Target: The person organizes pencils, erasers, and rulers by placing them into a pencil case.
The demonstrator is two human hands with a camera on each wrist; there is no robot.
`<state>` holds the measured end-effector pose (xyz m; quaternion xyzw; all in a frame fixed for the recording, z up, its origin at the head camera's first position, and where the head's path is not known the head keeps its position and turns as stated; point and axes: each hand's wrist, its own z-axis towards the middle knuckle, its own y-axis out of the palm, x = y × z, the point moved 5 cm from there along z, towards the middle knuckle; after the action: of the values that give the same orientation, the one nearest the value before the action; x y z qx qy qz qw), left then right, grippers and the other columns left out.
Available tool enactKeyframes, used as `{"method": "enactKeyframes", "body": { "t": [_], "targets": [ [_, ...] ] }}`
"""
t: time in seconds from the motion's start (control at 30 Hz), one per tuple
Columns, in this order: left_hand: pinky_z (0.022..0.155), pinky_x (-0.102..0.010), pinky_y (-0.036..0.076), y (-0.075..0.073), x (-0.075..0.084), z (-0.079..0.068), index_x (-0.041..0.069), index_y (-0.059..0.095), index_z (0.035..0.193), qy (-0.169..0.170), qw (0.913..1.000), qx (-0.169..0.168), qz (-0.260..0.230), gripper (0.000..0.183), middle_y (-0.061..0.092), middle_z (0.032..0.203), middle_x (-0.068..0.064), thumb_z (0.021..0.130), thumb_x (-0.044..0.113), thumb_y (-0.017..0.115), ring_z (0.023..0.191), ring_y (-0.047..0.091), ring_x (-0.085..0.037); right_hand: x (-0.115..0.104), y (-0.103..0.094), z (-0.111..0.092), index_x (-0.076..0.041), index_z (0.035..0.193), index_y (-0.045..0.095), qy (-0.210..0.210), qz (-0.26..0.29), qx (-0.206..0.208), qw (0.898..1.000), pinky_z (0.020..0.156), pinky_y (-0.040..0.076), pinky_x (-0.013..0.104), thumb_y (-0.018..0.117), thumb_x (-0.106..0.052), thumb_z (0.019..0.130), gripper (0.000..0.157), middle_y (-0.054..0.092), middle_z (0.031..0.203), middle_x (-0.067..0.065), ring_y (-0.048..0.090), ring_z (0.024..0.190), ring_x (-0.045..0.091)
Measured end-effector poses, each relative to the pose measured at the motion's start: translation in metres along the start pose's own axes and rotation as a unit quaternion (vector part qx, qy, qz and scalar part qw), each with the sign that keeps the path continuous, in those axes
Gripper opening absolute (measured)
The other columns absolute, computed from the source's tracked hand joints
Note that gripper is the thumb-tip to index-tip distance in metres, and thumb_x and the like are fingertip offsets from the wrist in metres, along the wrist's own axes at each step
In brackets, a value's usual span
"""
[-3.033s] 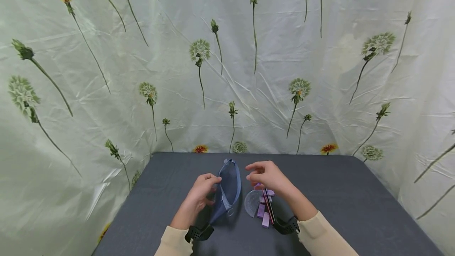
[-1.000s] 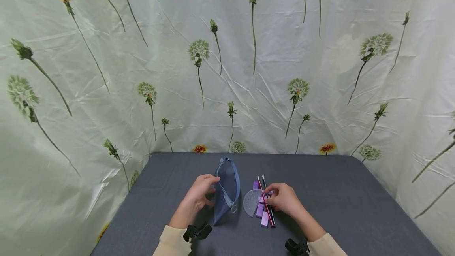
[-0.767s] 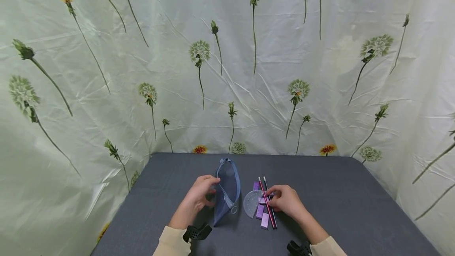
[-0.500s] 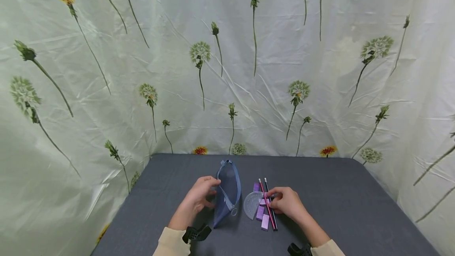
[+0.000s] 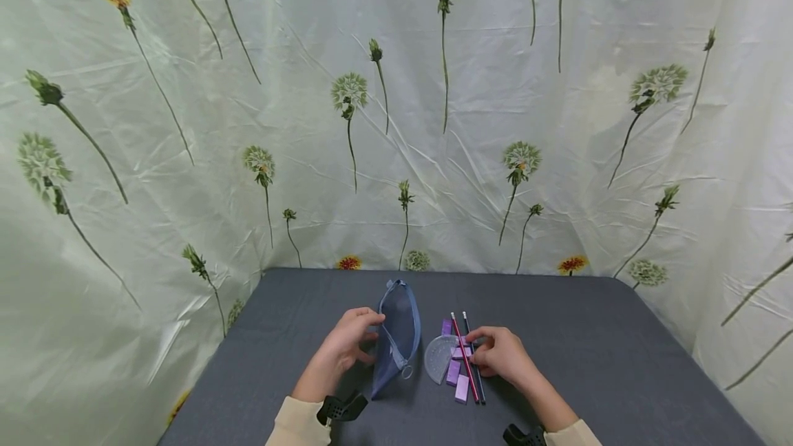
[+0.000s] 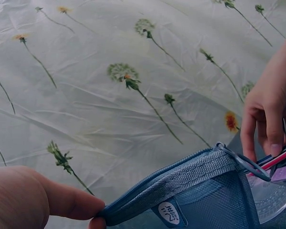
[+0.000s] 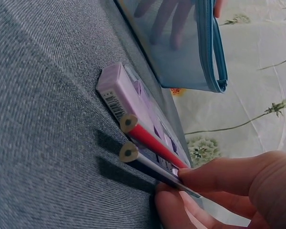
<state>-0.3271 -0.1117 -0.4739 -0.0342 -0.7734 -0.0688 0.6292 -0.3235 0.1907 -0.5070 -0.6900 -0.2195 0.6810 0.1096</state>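
My left hand [image 5: 352,339] pinches the rim of a blue mesh zip pouch [image 5: 389,356], which stands upright with its mouth open. To its right, my right hand [image 5: 502,355] pinches a dark blue pencil [image 7: 150,166] between thumb and fingers. A red pencil [image 5: 464,356] lies close beside the dark one, its sharpened end toward me. Under the pencils lie several purple boxes [image 5: 462,388], one with a barcode in the right wrist view. A clear protractor [image 5: 437,359] sits between the boxes and the pouch.
The dark grey table [image 5: 588,356] extends on both sides of the hands. Behind it hangs a pale curtain [image 5: 471,157] printed with dandelions. A metal ring [image 5: 407,372] dangles from the pouch's zip pull.
My right hand has come down from beside the pouch's mouth to the pencils and pinches the dark one. The pencils' near ends have spread slightly apart. My left hand stays on the pouch.
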Motion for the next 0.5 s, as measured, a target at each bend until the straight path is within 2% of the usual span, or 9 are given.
{"method": "enactKeyframes", "body": {
  "t": [0.27,0.5],
  "targets": [
    [0.07,-0.068,0.051,-0.0004,-0.0013,0.0018,0.012,0.055,0.079,0.001,0.9999,-0.007,0.008,0.021,0.045,0.137,-0.025,0.095,0.021,0.065,0.118,0.051,-0.05,0.0025,-0.002,-0.002,-0.001,0.112,0.07,0.022,0.005,-0.006,1.0,0.054,0.057,0.038,0.07,0.01,0.077,0.037,0.067,0.074,0.008,0.065,0.062,0.019],
    [0.073,-0.071,0.049,-0.001,-0.0013,0.0011,0.014,0.053,0.075,0.002,0.9999,-0.004,0.012,0.024,0.045,0.135,-0.024,0.097,0.02,0.063,0.12,0.049,-0.052,-0.0006,-0.0019,-0.0028,-0.001,0.114,0.069,0.019,0.011,-0.016,1.0,0.055,0.057,0.039,0.07,0.009,0.08,0.036,0.066,0.076,0.01,0.064,0.063,0.02]
  ]
}}
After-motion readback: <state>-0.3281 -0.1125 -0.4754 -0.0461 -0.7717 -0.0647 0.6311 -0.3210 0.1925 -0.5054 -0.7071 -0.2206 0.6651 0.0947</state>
